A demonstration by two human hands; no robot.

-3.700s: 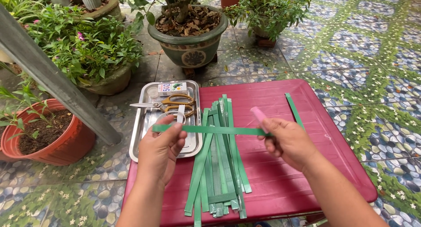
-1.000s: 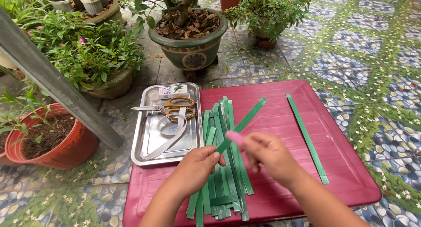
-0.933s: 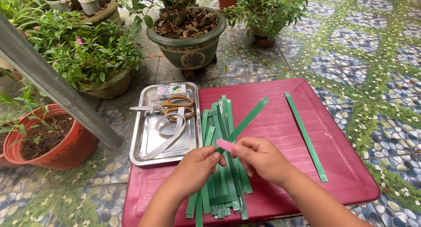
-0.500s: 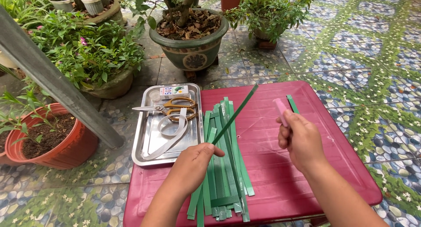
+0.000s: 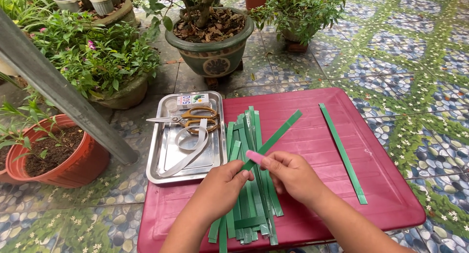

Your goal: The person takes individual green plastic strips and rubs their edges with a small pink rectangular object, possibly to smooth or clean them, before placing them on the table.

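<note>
Both hands meet mid-bench: left hand pinches a green strip, right hand grips a pink tool; bench's right half open.

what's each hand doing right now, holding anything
Left hand: closed, pinching the near end of a green strip.
Right hand: closed on a small pink tool, pressed against that same strip.

I see a metal tray at the left of the red table, holding scissors, a loop of grey strap and a small box. Beyond stand a green pot of dry leaves, a red pot and flowering plants on tiled floor.
</note>
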